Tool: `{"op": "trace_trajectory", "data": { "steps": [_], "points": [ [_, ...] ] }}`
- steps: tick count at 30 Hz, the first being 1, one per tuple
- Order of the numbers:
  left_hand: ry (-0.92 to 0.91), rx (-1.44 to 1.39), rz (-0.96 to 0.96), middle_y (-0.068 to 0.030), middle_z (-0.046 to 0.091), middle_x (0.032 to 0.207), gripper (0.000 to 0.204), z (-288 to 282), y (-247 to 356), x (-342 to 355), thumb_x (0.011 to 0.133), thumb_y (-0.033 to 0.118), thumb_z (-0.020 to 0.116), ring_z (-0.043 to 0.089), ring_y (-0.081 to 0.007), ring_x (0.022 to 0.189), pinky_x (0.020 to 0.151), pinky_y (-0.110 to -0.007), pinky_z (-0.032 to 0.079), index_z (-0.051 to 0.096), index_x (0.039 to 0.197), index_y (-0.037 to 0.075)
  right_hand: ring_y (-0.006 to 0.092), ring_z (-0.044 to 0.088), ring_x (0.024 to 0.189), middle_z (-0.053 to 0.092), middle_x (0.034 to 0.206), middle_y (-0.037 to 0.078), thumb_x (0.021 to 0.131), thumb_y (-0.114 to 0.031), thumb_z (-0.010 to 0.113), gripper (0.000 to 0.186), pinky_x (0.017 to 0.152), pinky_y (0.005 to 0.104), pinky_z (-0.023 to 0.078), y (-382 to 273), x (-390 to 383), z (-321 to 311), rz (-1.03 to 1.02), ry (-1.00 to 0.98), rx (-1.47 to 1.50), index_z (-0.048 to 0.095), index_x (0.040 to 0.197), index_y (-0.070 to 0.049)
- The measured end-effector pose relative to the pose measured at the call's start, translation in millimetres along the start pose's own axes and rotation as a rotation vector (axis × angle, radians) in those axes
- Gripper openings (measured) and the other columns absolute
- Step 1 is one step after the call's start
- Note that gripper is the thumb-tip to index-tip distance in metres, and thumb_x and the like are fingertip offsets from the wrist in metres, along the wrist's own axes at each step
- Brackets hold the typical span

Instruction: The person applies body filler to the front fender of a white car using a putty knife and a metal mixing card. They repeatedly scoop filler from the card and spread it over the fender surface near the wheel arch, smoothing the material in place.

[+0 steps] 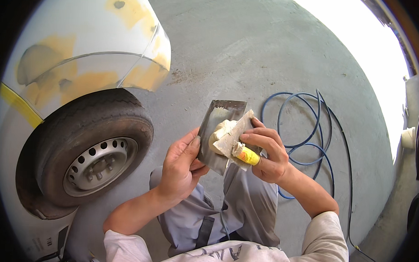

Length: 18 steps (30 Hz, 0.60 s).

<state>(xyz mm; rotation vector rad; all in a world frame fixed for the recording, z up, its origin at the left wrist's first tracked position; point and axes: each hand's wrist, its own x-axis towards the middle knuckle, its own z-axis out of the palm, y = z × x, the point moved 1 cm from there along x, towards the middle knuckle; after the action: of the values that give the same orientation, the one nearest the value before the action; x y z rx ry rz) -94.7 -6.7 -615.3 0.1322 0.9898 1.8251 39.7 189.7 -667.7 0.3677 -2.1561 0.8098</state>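
Note:
My left hand (183, 160) is closed on the left edge of a flat, dark metal plate (213, 116), tilted over my knees. A thick pale cream lump of putty (222, 133) sits on the plate, with a smear above it. My right hand (272, 154) is closed on a putty spreader (237, 132) whose flat face is coated with the same paste and lies against the lump. By my right fingers is a short yellow, rounded piece (248, 155) with paste at its tip; I cannot tell whether it belongs to the spreader.
At the left stands a white vehicle body (97, 34) with yellowish filler patches (96, 81) and grey spots above a wheel (100, 166). A blue hose (280, 115) lies coiled on the grey floor (212, 48) at the right, beside a black cable (349, 168). A white bucket (408, 137) stands far right.

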Motion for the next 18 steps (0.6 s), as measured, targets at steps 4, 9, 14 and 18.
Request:
{"op": "trace_trajectory", "data": {
  "steps": [4, 9, 14, 18],
  "points": [
    [-0.051, 0.093, -0.051, 0.0094, 0.051, 0.069, 0.043, -8.6, 1.3, -1.1, 0.112, 0.020, 0.047, 0.024, 0.0016, 0.049, 0.044, -0.018, 0.022, 0.050, 0.147, -0.004, 0.0350, 0.065, 0.117, 0.068, 0.126, 0.020, 0.070, 0.009, 0.072, 0.030, 0.113, 0.0598, 0.049, -8.8, -4.6, -31.5, 0.025, -0.119, -0.088, 0.076, 0.097, -0.003],
    [-0.103, 0.205, 0.011, 0.0089, 0.050, 0.069, 0.043, -6.7, 39.3, 0.9, 0.112, 0.018, 0.045, 0.024, 0.0005, 0.050, 0.047, -0.019, 0.024, 0.051, 0.148, -0.005, 0.0343, 0.070, 0.119, 0.071, 0.125, 0.018, 0.075, 0.015, 0.069, 0.033, 0.112, 0.0570, 0.051, -46.7, 32.3, -72.7, 0.151, -0.234, -0.234, 0.073, 0.100, -0.006],
    [-0.231, 0.422, 0.084, 0.0085, 0.050, 0.072, 0.044, 11.3, 73.9, -5.4, 0.112, 0.017, 0.042, 0.029, 0.0003, 0.054, 0.050, -0.019, 0.026, 0.050, 0.150, -0.005, 0.0330, 0.071, 0.121, 0.074, 0.125, 0.014, 0.077, 0.010, 0.070, 0.033, 0.113, 0.0556, 0.050, -82.8, 91.6, -80.0, 0.130, -0.208, -0.257, 0.077, 0.103, -0.011],
    [-0.275, 0.470, 0.125, 0.0083, 0.052, 0.075, 0.043, 10.5, 84.8, -6.8, 0.112, 0.017, 0.043, 0.032, 0.0005, 0.056, 0.051, -0.019, 0.027, 0.051, 0.149, -0.003, 0.0292, 0.070, 0.121, 0.073, 0.128, 0.013, 0.074, 0.007, 0.073, 0.037, 0.110, 0.0514, 0.054, -99.4, 115.5, -43.8, 0.142, -0.255, -0.208, 0.078, 0.103, -0.015]
  ]
}}
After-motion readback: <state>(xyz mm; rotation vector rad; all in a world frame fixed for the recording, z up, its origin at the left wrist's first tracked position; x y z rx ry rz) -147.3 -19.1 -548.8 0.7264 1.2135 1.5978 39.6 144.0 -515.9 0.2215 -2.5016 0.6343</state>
